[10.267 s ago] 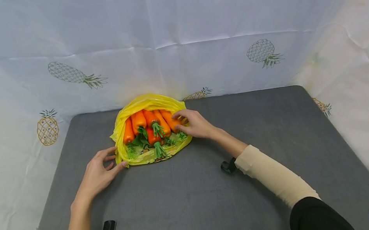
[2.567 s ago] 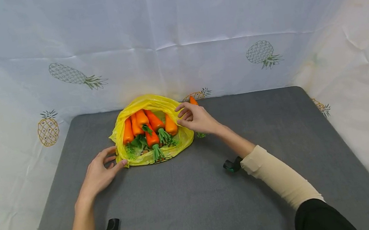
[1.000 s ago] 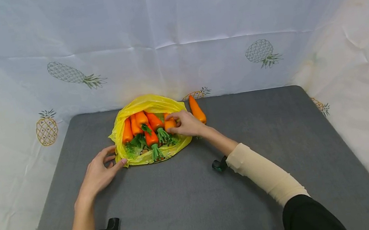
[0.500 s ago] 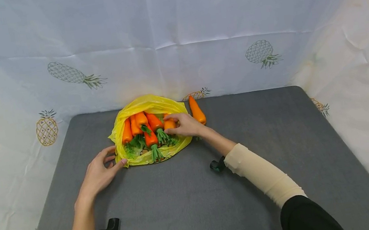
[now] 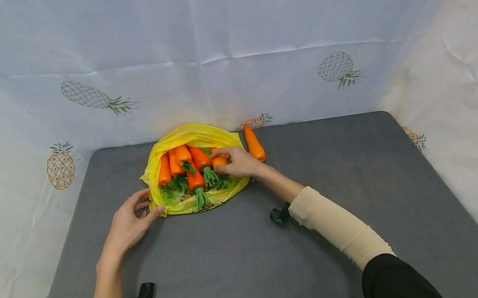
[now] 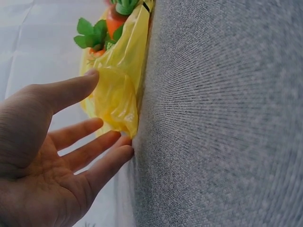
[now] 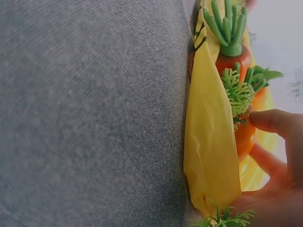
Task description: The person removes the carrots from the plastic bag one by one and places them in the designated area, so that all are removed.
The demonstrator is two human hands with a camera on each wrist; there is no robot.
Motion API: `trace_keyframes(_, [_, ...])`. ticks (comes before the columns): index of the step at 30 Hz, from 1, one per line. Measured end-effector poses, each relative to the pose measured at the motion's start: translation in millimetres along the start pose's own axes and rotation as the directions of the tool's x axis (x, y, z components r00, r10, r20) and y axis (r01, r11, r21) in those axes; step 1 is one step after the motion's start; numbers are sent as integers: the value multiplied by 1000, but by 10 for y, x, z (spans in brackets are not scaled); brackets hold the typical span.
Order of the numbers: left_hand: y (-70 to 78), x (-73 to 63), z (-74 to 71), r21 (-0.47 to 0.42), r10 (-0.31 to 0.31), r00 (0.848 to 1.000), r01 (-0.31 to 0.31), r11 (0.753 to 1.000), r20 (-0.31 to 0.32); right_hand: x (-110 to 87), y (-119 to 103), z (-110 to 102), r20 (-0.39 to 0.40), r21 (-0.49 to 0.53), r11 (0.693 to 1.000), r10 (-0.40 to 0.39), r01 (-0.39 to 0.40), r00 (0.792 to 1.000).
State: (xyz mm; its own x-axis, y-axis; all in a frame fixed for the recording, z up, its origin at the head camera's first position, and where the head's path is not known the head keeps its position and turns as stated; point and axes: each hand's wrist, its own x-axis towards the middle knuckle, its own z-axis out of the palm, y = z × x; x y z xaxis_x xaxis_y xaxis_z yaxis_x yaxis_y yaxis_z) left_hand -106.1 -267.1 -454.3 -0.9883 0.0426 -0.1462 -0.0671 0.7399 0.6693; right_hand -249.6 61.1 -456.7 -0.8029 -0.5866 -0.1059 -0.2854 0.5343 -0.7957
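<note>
A yellow plastic bag [image 5: 192, 206] lies at the table's far edge, its mouth toward me. Inside are several orange carrots [image 5: 182, 154], apparently toy ones, with green tops. My left hand [image 5: 130, 223] touches the bag's left rim with thumb and fingertips; in the left wrist view its fingers [image 6: 102, 163] are spread, fairly straight. Reaching into the bag's right side, my right hand [image 5: 243, 163] pinches a carrot [image 7: 245, 137] between thumb and fingers, near its leafy top. Another carrot [image 5: 254, 146] lies outside, just right of the bag, its lower end partly behind my right hand.
The grey table [image 5: 247, 270] reaches back to a pale curtain [image 5: 267, 23] printed with pineapples, which also hangs at both sides. Black wrist camera mounts [image 5: 140, 297] stick out from both forearms.
Earlier, my right hand took a carrot out and set it down right of the bag. Then it moved left, back into the bag, onto another carrot. The left hand has hardly moved.
</note>
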Motion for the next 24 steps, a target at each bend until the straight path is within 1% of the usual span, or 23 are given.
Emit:
trace_keyframes(3, [2, -3, 5, -5, 2, 1000, -2, 1000, 0, -9, 21, -4, -9, 46, 999, 5, -4, 1000])
trace_keyframes(6, [3, -8, 8, -4, 2, 1000, -2, 1000, -1, -23, 22, -22, -10, 71, 997, 9, -8, 1000])
trace_keyframes(13, [0, -9, 6, -2, -3, 1000, 3, 1000, 4, -82, -61, -103, 4, 178, 984, 20, -21, 1000])
trace_keyframes(16, [-1, -6, 6, -2, 1, 1000, -1, 1000, 1, -112, -98, -143, 15, 188, 982, 13, -15, 1000])
trace_keyframes(24, [0, -1, 11, 1, 6, 1000, -6, 1000, -9, -242, -238, -244, 47, 170, 985, -11, 3, 999])
